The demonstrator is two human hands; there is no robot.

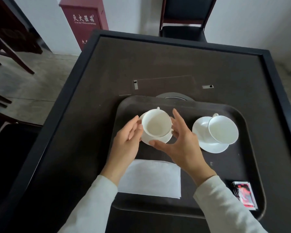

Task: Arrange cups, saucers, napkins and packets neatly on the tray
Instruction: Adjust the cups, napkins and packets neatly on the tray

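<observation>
Two cups (156, 122) on saucers (160, 140), napkin (151, 179), packets (244, 195) on tray (252, 165)

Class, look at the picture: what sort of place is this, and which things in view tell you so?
Probably a restaurant or tea-room dining area: a dark square table with a serving tray of cups and saucers, banquet-style chairs around it, and a red fire-extinguisher cabinet by the wall.

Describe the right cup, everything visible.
The right cup is plain white, glossy like porcelain, and looks empty. It stands upright, off-centre toward the right of its white saucer, its rim overhanging the saucer's right edge from this view. A small loop handle points away from the person at its far rim. It sits on the right side of the dark tray. Neither hand touches it.
</observation>
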